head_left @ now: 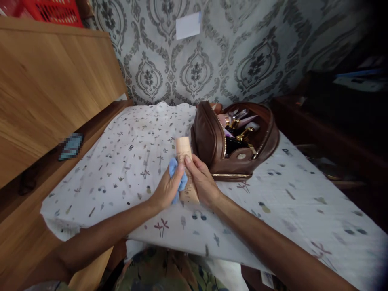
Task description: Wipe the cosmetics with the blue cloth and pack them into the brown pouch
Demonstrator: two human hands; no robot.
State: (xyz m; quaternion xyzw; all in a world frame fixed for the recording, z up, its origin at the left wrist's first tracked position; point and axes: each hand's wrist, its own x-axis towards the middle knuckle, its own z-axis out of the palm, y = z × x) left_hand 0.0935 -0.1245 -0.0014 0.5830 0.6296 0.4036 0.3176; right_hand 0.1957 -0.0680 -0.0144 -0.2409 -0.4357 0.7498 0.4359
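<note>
My right hand (pixel 202 181) grips a peach-coloured cosmetic tube (pixel 184 152), held upright over a white printed cloth (pixel 127 161). My left hand (pixel 166 189) pinches a small blue cloth (pixel 173 166) and presses it against the side of the tube. Just behind the tube, an open brown leather toiletry bag (pixel 209 141) lies on the cloth, unzipped, with several cosmetic items showing inside.
A wooden headboard or cabinet (pixel 45 89) rises at the left, with a red crate (pixel 51 11) on top. Patterned wallpaper (pixel 236 52) with a white paper note (pixel 188 25) stands behind. Dark furniture (pixel 333 133) flanks the right side.
</note>
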